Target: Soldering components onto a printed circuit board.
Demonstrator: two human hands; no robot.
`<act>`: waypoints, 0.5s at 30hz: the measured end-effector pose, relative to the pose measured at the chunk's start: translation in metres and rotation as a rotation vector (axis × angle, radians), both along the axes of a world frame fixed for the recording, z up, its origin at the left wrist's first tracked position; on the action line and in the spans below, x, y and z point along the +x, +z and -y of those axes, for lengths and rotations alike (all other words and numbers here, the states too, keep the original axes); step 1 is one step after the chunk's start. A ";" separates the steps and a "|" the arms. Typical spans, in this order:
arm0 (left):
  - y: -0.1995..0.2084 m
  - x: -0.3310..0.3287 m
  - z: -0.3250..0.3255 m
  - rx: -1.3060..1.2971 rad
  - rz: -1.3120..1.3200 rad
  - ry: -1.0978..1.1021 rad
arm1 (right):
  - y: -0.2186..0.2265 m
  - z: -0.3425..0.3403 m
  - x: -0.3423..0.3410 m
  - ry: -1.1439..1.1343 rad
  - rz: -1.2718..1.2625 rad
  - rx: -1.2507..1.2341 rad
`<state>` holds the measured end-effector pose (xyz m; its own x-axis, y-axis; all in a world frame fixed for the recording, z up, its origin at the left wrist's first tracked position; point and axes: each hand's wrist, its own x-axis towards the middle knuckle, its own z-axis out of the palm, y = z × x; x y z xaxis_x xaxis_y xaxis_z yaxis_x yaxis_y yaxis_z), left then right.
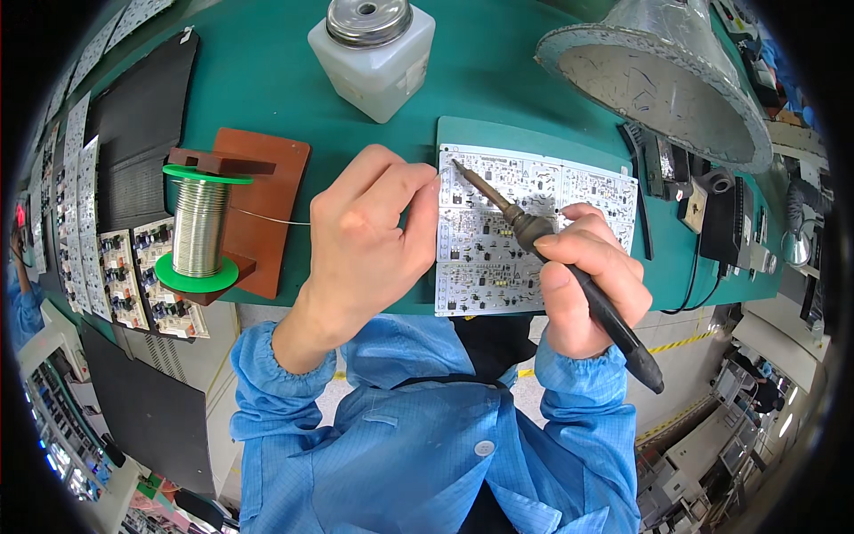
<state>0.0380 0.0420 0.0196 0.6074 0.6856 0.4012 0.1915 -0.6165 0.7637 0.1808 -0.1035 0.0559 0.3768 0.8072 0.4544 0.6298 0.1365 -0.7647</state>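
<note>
My right hand (592, 276) grips a black-handled soldering iron (614, 325). Its tip meets or hovers just over the upper left corner of a white circuit board panel (498, 285) covered in small parts. At the panel's left edge, my left hand (369, 236) is closed in a pinch. A thin solder wire (271, 219) runs into that hand from a spool (197, 227) with green flanges, on a brown stand (267, 196). The wire's end at my fingertips is too fine to make out.
A white square bottle (374, 76) with a metal lid stands beyond my left hand. A large, worn metal hood (658, 80) hangs over the far right. A brush (633, 147) and black cabled gear lie at the right. Other boards (124, 280) and a black sheet (142, 133) are left.
</note>
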 end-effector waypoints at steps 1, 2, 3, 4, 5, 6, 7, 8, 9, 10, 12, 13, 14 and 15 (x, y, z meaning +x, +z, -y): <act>0.001 -0.001 0.000 0.001 0.000 0.000 | 0.000 0.001 0.000 -0.007 -0.003 0.008; 0.001 -0.001 0.000 -0.003 -0.002 0.000 | 0.000 0.001 0.001 -0.007 -0.007 0.009; 0.001 -0.002 0.000 -0.007 -0.003 -0.002 | 0.001 0.003 0.002 -0.016 -0.007 0.012; 0.001 -0.002 0.001 -0.005 -0.003 -0.004 | 0.001 0.005 0.003 -0.027 -0.007 0.009; 0.001 -0.002 0.000 0.005 0.006 -0.007 | 0.002 0.008 0.003 -0.029 -0.005 0.016; 0.001 -0.003 0.001 0.006 0.009 -0.006 | 0.002 0.012 0.004 -0.050 -0.011 0.024; 0.001 -0.003 0.001 0.016 0.015 -0.014 | 0.002 0.016 0.005 -0.076 -0.012 0.015; 0.001 -0.004 0.002 -0.032 0.039 -0.017 | 0.002 0.022 0.006 -0.076 -0.017 0.032; 0.001 -0.006 0.002 -0.072 0.074 -0.020 | 0.002 0.028 0.003 -0.116 -0.036 0.036; 0.001 -0.007 0.003 -0.082 0.071 -0.024 | 0.002 0.033 0.005 -0.155 -0.039 0.042; 0.000 -0.007 0.004 -0.107 0.064 -0.029 | 0.000 0.042 0.006 -0.199 -0.058 0.065; -0.001 -0.007 0.004 -0.108 0.063 -0.039 | 0.000 0.045 0.007 -0.227 -0.085 0.072; -0.002 -0.006 0.004 -0.093 0.071 -0.044 | 0.000 0.047 0.006 -0.252 -0.099 0.092; -0.002 -0.005 0.004 -0.076 0.079 -0.049 | 0.000 0.048 0.006 -0.260 -0.115 0.085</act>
<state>0.0334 0.0380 0.0178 0.6093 0.6861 0.3975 0.0999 -0.5637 0.8199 0.1867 -0.1512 0.0563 0.6189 0.6377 0.4586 0.5617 0.0487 -0.8259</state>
